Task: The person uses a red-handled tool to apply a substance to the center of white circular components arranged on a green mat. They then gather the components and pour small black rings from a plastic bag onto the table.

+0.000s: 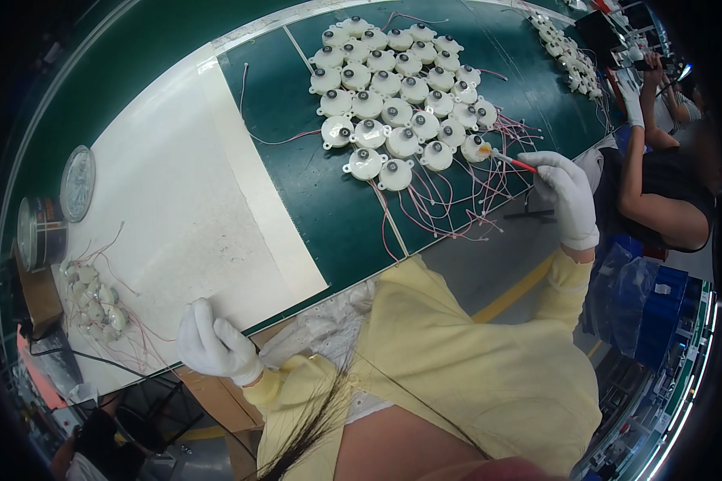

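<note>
My right hand (568,196), in a white glove, is closed around a small brush with a red handle (523,165). The brush's tip touches the top of a round white motor (475,149) at the near right of a cluster. Those motors (397,112) are closely grouped on the green tabletop, each with mounting ears and a dark shaft hub; pink and white wires (449,212) trail from the near ones toward the table edge. By the near edge of a white sheet, my gloved left hand (217,343) is empty, its fingers loosely extended and apart.
A heap of similar wired parts (95,301) sits on the white sheet (180,200) at left, near a tin (42,232) and a round lid (78,184). More motors (569,56) lie at far right, where a co-worker (658,176) works. A blue bin (642,309) stands at right.
</note>
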Demonstrator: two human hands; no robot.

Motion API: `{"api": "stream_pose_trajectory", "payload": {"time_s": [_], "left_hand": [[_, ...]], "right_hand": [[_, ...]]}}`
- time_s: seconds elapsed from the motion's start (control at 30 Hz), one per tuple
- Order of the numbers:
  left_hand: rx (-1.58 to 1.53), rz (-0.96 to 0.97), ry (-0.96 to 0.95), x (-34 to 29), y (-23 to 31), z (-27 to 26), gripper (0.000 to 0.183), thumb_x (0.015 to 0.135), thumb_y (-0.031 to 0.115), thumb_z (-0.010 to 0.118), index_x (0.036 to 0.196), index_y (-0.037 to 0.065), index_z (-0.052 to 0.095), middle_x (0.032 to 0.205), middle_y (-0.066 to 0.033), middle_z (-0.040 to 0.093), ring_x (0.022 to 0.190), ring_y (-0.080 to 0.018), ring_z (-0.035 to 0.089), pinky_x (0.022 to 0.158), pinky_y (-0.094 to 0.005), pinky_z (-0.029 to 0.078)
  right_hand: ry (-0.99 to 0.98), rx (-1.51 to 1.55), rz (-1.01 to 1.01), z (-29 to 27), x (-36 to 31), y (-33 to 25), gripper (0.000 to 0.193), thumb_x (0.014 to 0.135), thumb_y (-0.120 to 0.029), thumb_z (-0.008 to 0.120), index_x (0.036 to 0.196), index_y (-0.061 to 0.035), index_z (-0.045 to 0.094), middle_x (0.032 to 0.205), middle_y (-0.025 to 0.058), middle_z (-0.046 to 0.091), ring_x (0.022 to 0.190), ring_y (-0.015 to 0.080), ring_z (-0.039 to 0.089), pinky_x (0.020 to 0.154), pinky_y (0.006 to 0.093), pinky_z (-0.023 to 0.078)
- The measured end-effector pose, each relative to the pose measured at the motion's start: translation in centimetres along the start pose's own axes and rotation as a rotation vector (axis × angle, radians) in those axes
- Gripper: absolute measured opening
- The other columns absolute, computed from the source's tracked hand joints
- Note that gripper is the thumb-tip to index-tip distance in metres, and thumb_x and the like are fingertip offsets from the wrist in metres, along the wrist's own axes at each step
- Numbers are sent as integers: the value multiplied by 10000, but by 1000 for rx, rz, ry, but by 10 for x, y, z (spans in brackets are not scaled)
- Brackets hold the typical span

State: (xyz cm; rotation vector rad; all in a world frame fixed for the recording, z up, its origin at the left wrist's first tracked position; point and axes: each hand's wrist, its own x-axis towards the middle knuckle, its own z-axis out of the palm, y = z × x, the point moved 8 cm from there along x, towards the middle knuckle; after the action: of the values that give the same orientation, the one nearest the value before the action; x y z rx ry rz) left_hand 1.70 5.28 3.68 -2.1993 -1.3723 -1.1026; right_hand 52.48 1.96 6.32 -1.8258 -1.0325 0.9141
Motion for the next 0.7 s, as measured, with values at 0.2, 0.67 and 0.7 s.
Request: {"api": "stream_pose_trajectory", "payload": {"time_s": [0.2,0.67,0.7], "left_hand": [[-18,29,5,4,1,0,282,1044,144,516,1068,-86,678,943,-185,711,774,-378,675,632,-430,518],[-37,32,-6,9,3,0,284,1045,138,504,1048,-97,662,897,-200,693,706,-385,648,585,-434,490],[-40,35,-1,9,3,0,282,1044,137,504,1048,-97,662,897,-200,693,703,-385,647,584,-434,488]], "right_hand": [[36,-4,1,1,8,2,327,979,-107,509,1178,49,716,720,-48,519,639,38,409,589,212,310],[100,-106,-117,0,5,-6,323,988,-35,527,1249,24,709,1128,44,717,872,82,579,825,236,484],[112,-112,-149,0,5,-6,327,987,-30,522,1249,24,709,1116,44,711,873,84,580,823,236,482]]}}
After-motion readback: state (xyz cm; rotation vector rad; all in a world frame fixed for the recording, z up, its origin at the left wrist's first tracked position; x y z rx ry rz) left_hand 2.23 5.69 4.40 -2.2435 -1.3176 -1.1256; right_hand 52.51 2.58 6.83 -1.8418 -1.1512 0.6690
